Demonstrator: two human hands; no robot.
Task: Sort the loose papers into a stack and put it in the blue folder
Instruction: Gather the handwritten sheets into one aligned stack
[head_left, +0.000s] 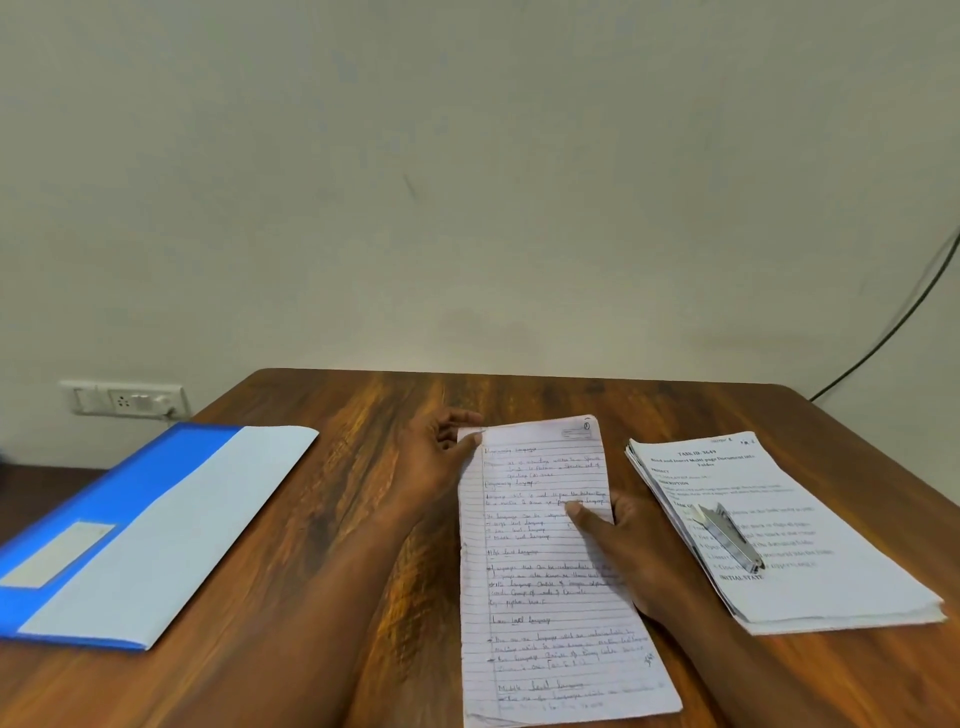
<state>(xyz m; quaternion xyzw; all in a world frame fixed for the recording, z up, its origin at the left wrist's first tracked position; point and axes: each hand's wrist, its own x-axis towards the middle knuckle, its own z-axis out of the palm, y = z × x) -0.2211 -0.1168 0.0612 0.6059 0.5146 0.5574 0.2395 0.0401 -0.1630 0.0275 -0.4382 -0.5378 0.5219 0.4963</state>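
Your left hand (441, 457) pinches top left corner of handwritten ruled sheet (556, 587); your right hand (623, 545) grips its right edge, thumb on top. Sheet lies mid-counter (337, 519), between your forearms. Blue folder (130, 530) lies closed, well apart at left. Stack of printed pages (810, 571) sits just right of sheet, metal stapler (727, 535) resting on top. Wall socket (124, 400) behind folder.

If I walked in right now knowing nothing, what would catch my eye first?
Probably the handwritten lined sheet at the middle of the brown wooden table, gripped by the left hand and right hand. Next, the open blue plastic folder at left, and the printed white paper stack under a shiny metal clip at right.
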